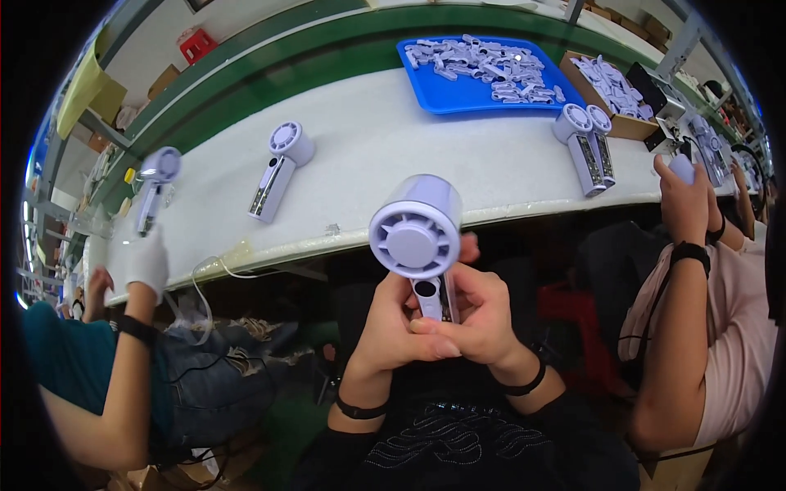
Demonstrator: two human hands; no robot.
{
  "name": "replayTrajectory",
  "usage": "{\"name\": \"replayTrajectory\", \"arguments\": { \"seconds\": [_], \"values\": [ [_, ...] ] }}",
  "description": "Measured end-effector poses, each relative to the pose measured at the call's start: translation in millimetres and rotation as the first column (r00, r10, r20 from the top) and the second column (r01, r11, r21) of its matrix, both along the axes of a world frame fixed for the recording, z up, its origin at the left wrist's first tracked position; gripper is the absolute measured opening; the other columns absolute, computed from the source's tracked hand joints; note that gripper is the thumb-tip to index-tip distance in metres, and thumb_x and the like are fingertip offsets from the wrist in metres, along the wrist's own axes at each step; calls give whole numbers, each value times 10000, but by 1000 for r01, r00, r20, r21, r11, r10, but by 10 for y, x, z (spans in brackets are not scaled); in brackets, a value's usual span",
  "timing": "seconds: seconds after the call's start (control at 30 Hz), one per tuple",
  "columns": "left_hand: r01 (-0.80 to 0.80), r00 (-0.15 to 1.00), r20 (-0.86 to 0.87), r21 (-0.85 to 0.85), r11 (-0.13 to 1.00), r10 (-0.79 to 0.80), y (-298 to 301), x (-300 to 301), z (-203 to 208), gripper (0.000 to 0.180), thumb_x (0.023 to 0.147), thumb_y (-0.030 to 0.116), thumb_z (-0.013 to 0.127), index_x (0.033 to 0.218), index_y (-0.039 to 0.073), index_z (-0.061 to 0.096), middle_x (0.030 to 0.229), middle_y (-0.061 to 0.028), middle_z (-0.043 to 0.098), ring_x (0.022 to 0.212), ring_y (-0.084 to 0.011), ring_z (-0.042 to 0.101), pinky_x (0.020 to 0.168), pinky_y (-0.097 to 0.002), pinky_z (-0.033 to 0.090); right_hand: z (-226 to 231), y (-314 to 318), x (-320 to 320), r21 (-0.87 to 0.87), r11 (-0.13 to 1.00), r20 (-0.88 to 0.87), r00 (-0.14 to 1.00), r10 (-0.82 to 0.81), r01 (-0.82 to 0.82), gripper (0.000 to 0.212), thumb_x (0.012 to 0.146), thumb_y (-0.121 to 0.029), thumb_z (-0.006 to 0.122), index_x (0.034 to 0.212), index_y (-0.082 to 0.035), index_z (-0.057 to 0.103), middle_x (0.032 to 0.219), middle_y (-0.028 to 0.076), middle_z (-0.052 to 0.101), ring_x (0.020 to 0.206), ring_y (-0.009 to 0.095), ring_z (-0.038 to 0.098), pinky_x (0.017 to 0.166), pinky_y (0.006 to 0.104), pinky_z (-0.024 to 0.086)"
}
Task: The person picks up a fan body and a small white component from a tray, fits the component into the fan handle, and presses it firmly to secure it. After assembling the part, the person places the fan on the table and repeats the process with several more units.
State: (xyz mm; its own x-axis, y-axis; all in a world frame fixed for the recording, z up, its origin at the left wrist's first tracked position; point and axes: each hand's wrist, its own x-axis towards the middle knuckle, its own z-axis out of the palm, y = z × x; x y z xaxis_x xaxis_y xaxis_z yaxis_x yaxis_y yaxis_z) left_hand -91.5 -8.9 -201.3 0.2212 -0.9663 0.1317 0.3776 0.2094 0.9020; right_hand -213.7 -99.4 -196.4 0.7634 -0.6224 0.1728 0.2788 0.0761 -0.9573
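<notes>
Between my two hands I hold a lavender handheld fan [414, 229], its round head up and its finned face toward me. My left hand [395, 323] closes around the handle from the left, thumb near the lower end. My right hand [479, 315] wraps the handle's other side, its thumb meeting the left one. A small lavender cover piece with a dark oval [426, 295] shows on the handle, and a strip of the inside is visible beside it. Fingers hide most of the handle. Another fan [280, 168] lies on the white table, its handle open with inner parts showing.
A blue tray [442, 103] and a cardboard box [639, 128] hold many small lavender parts. Two open-handled fans [583, 151] lie at the right. A gloved co-worker's hand [147, 260] holds a fan at the left; another co-worker's hand [686, 196] grips a lavender piece at the right.
</notes>
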Motion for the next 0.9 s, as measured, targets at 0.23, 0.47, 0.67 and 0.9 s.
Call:
{"name": "replayTrajectory", "arguments": {
  "seconds": [0.23,0.47,0.67,0.9],
  "values": [
    [20,987,-158,0,1000,-20,58,41,-224,1282,655,449,1059,1623,-57,387,1522,-252,584,1395,-338,618,1159,-475,527,-90,48,9,-241,969,38,998,-43,51,408,810,-186,945,1057,67,742,960,113,802,840,152,777,788,278,622],
    [-93,937,-338,-8,996,85,61,134,-133,1329,737,717,920,1627,-86,348,1493,-255,587,1334,-389,644,1094,-514,572,-178,-63,-6,274,927,-36,960,277,-257,528,864,-224,917,1225,97,705,926,106,778,812,159,765,775,287,610],
    [-241,908,-361,-35,970,213,-35,280,-75,1187,751,619,963,1571,-36,410,1388,-235,644,1220,-333,702,970,-443,641,-84,-33,-84,221,924,-27,945,326,-312,441,909,-107,836,1275,96,698,1016,141,766,873,179,759,782,272,594],
    [-733,667,-64,-238,638,742,-121,122,-76,944,804,467,983,1467,16,487,1292,-164,664,1186,-258,681,1019,-394,588,46,17,-10,-476,868,-123,967,-221,138,255,989,21,710,1229,97,748,1149,173,760,995,199,747,847,291,584]
  ]
}}
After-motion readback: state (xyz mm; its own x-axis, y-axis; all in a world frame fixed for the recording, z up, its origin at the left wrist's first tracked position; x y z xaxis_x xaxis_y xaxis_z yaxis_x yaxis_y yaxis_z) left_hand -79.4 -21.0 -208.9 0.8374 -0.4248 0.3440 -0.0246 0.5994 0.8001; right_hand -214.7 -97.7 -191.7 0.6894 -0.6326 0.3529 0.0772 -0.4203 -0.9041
